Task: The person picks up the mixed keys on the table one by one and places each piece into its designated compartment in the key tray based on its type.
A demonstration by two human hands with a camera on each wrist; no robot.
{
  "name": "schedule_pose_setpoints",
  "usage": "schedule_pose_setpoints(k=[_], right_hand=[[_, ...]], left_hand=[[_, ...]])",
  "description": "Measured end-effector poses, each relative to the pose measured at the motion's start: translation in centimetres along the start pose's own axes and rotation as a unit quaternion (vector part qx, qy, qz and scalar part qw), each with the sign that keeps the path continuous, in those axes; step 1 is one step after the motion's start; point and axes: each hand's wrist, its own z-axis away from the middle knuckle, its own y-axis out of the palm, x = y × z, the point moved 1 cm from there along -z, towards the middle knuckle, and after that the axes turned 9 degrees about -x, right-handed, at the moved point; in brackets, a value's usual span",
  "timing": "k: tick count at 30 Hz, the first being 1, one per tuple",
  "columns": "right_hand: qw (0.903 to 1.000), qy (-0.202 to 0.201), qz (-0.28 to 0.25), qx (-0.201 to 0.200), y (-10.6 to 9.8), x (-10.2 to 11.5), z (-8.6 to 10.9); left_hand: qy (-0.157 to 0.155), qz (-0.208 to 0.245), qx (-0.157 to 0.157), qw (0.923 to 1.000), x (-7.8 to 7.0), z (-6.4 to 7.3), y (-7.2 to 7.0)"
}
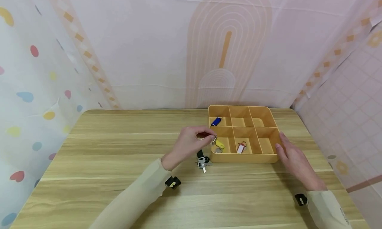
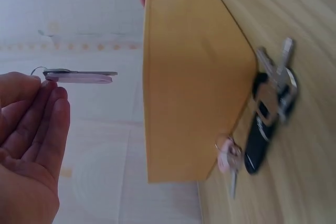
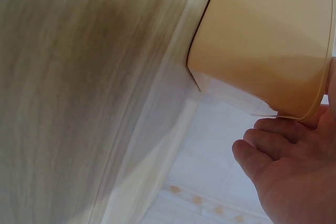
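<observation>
My left hand (image 1: 192, 141) pinches a key ring above the front-left compartment of the yellow divided tray (image 1: 243, 158). From that ring hang a key and a pale tag (image 2: 81, 78), seen edge-on in the left wrist view. Below lie a yellow key tag (image 1: 220, 144) and a key, inside the compartment. At the tray's right front corner, my right hand (image 1: 296, 162) holds the wall, thumb at the rim and fingers outside. On the table beside the tray's left end is a bunch of keys (image 1: 202, 163) with a black holder; near it lies a pinkish key tag (image 2: 229, 156) with a key.
A blue key tag (image 1: 216, 121) lies in the back-left compartment. A red-edged white key tag (image 1: 241, 147) with a ring lies in the front-middle one. Wooden tabletop (image 1: 119, 146) extends to the left. A patterned cloth (image 1: 149, 56) hangs behind the table.
</observation>
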Motion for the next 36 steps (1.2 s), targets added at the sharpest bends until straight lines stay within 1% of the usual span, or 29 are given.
schedule_pose_setpoints(k=[6,11,15,20,25,30,34,36], right_hand=[[0.9999,0.01,0.001,0.009,0.0,0.0,0.0],[1.0,0.001,0.002,-0.001,0.1,0.0,0.1],[1.0,-0.005,0.001,-0.006,0.1,-0.1,0.1],[1.0,-0.005,-0.003,-0.004,0.1,0.0,0.3],[1.0,-0.004,-0.002,-0.005,-0.1,0.0,0.5],[1.0,-0.003,0.0,-0.001,-0.3,-0.1,0.5],[1.0,0.002,0.001,0.008,-0.4,-0.1,0.4],[0.9999,0.004,0.003,0.009,-0.5,-0.1,0.4]], left_hand=[[0.017,0.006,-0.006,0.9998,-0.6,-1.6,1.5],[0.036,-0.021,-0.005,0.9991,-0.7,-3.2,2.6],[0.042,-0.032,0.007,0.9986,-0.9,-4.6,3.4],[0.026,-0.03,0.013,0.9991,-1.5,-5.9,4.1],[0.008,-0.027,0.015,0.9995,-1.6,-7.1,5.1],[0.011,-0.042,0.006,0.999,-1.6,-8.6,6.2],[0.011,-0.06,0.007,0.9981,-1.5,-9.8,7.2],[0.008,-0.068,0.003,0.9976,-1.3,-10.4,7.7]])
